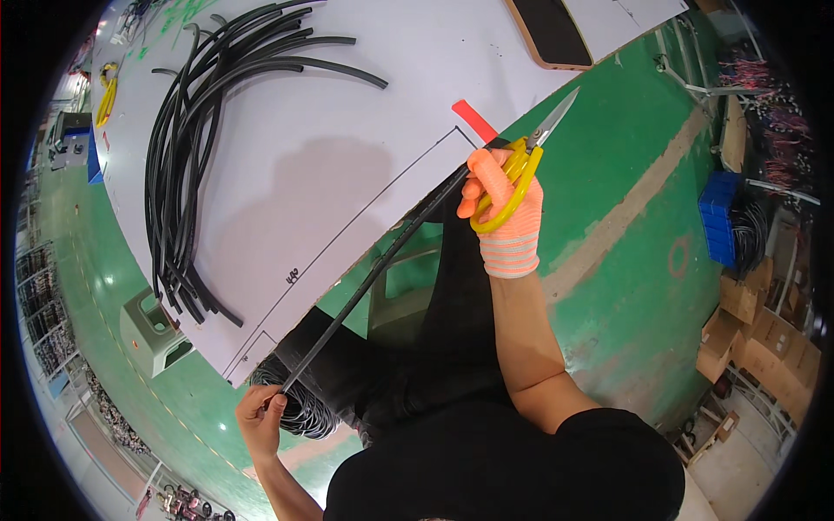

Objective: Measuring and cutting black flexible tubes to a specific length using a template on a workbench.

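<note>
A long black tube point(373, 273) stretches diagonally along the near edge of the white tabletop. My bare left hand point(259, 417) pinches its lower end. My right hand point(504, 195), in an orange glove, is closed around yellow-handled scissors point(528, 161), whose blades point up and away to the right. The tube's far end runs up to the gloved fingers; whether they grip it too is hidden. A red strip point(474, 120) sits at the table edge just beyond that hand. A drawn black line point(373, 213) on the tabletop runs roughly parallel to the tube.
A bundle of cut black tubes point(187, 156) lies on the white table point(261, 252) at the left. At the far edge rests a phone point(552, 33). A coil of black tubing point(308, 417) is below, beside my leg. Cardboard boxes point(773, 339) and a blue crate point(718, 217) stand at right.
</note>
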Tool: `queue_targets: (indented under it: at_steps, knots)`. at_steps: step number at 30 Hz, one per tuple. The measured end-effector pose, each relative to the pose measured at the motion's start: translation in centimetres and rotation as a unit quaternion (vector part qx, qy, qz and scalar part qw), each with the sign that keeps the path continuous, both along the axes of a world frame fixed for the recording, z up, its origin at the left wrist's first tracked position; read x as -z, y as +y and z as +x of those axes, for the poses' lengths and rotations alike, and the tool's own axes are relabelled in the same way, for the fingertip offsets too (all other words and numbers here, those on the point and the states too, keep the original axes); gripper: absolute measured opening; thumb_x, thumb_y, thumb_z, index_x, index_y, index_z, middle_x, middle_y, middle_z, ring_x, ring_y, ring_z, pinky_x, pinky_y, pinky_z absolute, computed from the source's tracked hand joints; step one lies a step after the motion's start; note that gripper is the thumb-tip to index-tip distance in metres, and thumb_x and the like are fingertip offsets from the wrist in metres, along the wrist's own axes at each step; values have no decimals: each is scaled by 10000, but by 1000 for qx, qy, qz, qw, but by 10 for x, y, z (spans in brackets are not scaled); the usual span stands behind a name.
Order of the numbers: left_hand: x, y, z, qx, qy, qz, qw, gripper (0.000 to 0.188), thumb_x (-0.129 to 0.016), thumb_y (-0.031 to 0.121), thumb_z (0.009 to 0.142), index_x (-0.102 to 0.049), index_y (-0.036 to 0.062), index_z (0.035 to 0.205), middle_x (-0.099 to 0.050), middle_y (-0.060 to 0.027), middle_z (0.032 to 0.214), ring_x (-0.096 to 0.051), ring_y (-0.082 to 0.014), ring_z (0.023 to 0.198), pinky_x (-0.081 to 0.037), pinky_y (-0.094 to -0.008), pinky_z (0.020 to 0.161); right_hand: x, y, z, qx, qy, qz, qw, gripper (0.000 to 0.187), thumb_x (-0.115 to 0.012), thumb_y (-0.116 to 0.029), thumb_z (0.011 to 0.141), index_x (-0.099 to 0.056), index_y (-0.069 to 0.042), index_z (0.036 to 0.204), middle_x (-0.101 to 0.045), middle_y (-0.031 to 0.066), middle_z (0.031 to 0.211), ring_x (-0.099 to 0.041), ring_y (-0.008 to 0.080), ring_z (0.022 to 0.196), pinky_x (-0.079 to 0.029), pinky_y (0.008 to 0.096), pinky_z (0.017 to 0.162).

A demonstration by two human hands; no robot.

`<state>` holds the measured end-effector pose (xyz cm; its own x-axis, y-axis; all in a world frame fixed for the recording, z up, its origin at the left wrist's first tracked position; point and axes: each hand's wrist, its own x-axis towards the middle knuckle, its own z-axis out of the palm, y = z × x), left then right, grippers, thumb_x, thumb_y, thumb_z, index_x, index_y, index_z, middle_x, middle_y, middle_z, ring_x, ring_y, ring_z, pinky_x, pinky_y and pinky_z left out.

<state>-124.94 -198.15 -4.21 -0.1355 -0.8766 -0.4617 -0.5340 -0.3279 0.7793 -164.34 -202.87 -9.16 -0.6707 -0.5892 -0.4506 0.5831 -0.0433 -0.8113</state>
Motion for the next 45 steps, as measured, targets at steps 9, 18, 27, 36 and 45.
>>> queue_targets:
  at_steps: [9, 18, 27, 36, 45]
  knots:
    - [-21, 3, 17, 15, -118, -36, 992, 74, -618, 11, 702, -637, -11, 770, -601, -55, 717, -518, -127, 653, -402, -239, 607, 23, -1, 9, -73, 132, 33, 988, 185, -650, -195, 784, -567, -30, 799, -506, 27, 568, -484, 114, 423, -391, 230, 383]
    - [-16, -25, 49, 27, -20, -48, 998, 116, -650, 65, 784, -631, -4, 875, -607, -55, 827, -570, -123, 756, -459, -248, 694, 23, 1, -20, -73, 84, -35, 993, 236, -603, -132, 847, -415, -85, 712, -387, -20, 604, -350, 64, 508, -289, 206, 418]
    - [-16, -13, 68, 20, -12, -71, 997, 125, -672, 117, 779, -637, 25, 855, -590, -27, 760, -537, -135, 692, -414, -268, 616, 21, 3, -26, -162, 83, -54, 982, 189, -606, -166, 856, -462, -57, 797, -416, 12, 642, -393, 111, 553, -345, 225, 489]
    - [-4, -17, 75, 68, -33, -146, 986, 135, -653, 113, 793, -621, 31, 896, -571, -50, 770, -540, -165, 676, -423, -269, 593, 26, 6, -38, -187, 60, -68, 978, 192, -598, -198, 865, -487, -47, 822, -453, 22, 665, -409, 119, 559, -358, 230, 488]
    - [-4, -23, 78, 89, -23, -169, 981, 126, -635, 101, 802, -613, 28, 901, -577, -63, 793, -554, -189, 705, -423, -280, 610, 24, 4, -35, -171, 71, -68, 980, 180, -606, -184, 859, -495, -45, 825, -448, 20, 668, -409, 117, 555, -352, 231, 470]
